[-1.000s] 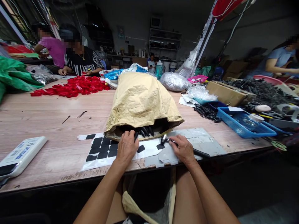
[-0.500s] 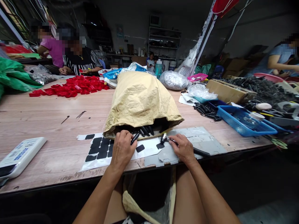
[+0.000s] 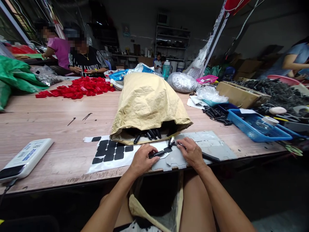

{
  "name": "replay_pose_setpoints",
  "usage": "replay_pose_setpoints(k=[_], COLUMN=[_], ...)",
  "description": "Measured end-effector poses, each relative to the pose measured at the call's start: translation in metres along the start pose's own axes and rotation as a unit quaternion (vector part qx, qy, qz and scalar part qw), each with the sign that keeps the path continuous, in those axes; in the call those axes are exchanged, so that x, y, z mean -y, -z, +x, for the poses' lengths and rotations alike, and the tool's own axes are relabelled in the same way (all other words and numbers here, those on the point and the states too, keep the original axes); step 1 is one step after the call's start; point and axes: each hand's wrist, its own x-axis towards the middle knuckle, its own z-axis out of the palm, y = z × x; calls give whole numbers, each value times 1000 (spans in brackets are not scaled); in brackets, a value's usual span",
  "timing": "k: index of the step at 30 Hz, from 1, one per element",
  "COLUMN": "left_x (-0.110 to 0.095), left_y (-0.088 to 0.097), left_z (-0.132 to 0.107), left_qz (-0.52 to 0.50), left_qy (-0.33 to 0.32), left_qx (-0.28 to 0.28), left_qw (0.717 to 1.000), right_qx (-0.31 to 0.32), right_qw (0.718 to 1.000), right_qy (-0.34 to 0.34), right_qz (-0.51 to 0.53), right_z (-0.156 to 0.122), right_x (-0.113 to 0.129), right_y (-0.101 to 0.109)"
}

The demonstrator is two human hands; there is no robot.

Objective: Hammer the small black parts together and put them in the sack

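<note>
Firmly enough, the left hand (image 3: 142, 159) pinches a black tube (image 3: 159, 153), partly finger-covered, just beside a black sticker (image 3: 168, 149); the right hand (image 3: 192, 153) grips a hammer (image 3: 171, 141), hiding some handle. Beyond, the paper sack's (image 3: 149, 103) dark mouth obscures its depths.

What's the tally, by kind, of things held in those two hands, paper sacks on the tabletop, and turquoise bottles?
Hammer, in the right hand: 1
Black stick, in the left hand: 1
Paper sack, on the table: 1
Turquoise bottle: 1
Total: 4
</note>
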Motion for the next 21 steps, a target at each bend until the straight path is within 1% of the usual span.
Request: replay_pose_setpoints(k=[3,6,7,9,13,17,19,21], left_x=[0,-2,-2,-2,2,6,6,6], left_y=[3,3,3,2,-1,-2,-3,-3], left_z=[-1,-1,-1,-2,-2,-2,-2,-3], left_qz=[-5,-9,-10,-11,-10,-11,-11,-7], left_qy=[-1,2,3,4,1,-10,-14,-15], left_qx=[9,15,16,14,7,6,6,7], left_qw=[1000,1000,1000,1000,1000,1000,1000,1000], right_qx=[-25,-62,-63,-44,-8,-11,-11,4], right_qw=[999,991,986,980,974,969,970,976], right_qy=[-2,-7,1,11,21,44,52,52], right_qz=[30,117,151,193,224,242,237,213], right_z=[3,3,1,-3,-15,-23,-26,-29], right_x=[9,28,36,50,72,84,89,91], right_y=[15,32,37,42,42,42,40,36])
